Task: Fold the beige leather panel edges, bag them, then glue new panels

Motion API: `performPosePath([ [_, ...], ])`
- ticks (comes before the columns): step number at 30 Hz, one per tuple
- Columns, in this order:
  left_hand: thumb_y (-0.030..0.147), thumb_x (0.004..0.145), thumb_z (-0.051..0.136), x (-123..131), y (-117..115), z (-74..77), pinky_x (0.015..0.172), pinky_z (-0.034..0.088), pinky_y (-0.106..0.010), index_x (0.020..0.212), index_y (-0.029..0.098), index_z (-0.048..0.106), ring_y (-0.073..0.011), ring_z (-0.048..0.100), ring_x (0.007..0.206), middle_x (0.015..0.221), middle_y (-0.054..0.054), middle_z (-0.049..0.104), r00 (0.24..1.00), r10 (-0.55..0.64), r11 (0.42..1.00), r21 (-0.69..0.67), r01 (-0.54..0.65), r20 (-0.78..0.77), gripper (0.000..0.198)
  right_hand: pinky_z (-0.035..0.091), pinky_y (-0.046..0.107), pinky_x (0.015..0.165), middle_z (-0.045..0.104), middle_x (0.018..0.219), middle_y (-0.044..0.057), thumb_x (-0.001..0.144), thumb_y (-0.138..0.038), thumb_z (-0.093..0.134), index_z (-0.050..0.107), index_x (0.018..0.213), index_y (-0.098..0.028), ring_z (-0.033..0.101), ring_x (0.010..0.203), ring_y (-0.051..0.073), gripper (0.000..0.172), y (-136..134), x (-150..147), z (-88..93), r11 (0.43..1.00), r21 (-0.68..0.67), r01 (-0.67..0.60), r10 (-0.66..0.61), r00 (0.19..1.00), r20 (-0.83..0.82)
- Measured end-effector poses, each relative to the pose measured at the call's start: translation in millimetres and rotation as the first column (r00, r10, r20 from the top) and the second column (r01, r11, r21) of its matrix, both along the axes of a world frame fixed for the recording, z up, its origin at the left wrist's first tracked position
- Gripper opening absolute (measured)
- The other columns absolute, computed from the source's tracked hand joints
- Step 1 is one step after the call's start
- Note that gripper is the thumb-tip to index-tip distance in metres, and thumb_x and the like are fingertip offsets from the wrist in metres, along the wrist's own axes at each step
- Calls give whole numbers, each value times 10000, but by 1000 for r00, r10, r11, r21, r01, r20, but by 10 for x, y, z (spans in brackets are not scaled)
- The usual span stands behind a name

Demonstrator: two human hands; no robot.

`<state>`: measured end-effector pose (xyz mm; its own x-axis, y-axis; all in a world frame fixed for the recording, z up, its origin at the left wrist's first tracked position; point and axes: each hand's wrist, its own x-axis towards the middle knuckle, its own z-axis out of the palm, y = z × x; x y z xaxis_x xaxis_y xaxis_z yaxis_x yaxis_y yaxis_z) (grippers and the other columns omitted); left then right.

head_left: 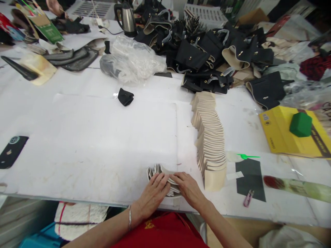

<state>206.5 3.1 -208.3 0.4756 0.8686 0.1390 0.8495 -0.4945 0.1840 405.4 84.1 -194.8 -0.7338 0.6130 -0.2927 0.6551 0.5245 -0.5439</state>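
A small bundle of pale beige, leather-like pieces lies at the table's front edge, with curled ends showing. My left hand rests over its left side, fingers together and wrapped on top of it. From the right, my right hand grips the same bundle, its fingers bent over the upper edge. The undersides of both hands and part of the bundle are hidden. Just right of my hands, a long row of overlapping beige pieces runs away from me across the white table.
Black handbags are heaped at the back, beside crumpled clear plastic and a kettle. On the right are a green block on a yellow folder, a brush and thread snips. A phone lies left.
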Motion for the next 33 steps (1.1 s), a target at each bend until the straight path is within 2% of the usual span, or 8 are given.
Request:
performPosePath([
  [7, 261, 953, 479, -19, -112, -62, 1117, 221, -408, 1159, 173, 568, -228, 397, 1287, 1355, -88, 507, 996, -81, 997, -5, 81, -46, 241, 435, 384, 906, 633, 1172, 73, 876, -81, 580, 542, 1320, -280, 544, 1075, 244, 489, -123, 30, -141, 997, 67, -36, 36, 999, 3],
  [15, 250, 953, 471, -36, -114, 22, 1135, 171, -425, 1140, 157, 580, -238, 413, 1283, 1300, -90, 546, 996, -84, 996, -35, 84, -14, 235, 454, 409, 889, 627, 1206, 93, 863, -50, 545, 545, 1329, -261, 551, 1085, 260, 512, -117, 24, -165, 995, 76, -68, 69, 998, -7],
  [22, 231, 955, 449, -8, -47, 85, 1115, 196, -434, 1119, 147, 585, -247, 438, 1250, 1278, -95, 549, 996, -90, 995, -39, 91, 14, 229, 467, 420, 917, 609, 1217, 102, 820, -3, 447, 510, 1363, -247, 548, 1112, 248, 599, -129, 101, -225, 995, 88, -50, 56, 996, -63],
  [28, 216, 950, 439, 2, 14, 166, 1112, 199, -446, 1086, 126, 591, -267, 455, 1232, 1276, -120, 543, 996, -86, 995, -48, 88, 35, 223, 487, 391, 917, 610, 1226, 88, 822, -39, 419, 507, 1360, -264, 560, 1117, 231, 590, -103, 123, -226, 995, 84, -48, 55, 995, -83],
  [33, 216, 948, 439, -35, 19, 165, 1107, 219, -430, 1102, 125, 589, -261, 451, 1237, 1286, -124, 539, 995, -76, 995, -55, 80, 68, 233, 488, 381, 934, 599, 1251, 86, 804, -37, 404, 501, 1357, -247, 554, 1135, 225, 599, -64, 135, -256, 996, 58, -65, 68, 996, -63],
])
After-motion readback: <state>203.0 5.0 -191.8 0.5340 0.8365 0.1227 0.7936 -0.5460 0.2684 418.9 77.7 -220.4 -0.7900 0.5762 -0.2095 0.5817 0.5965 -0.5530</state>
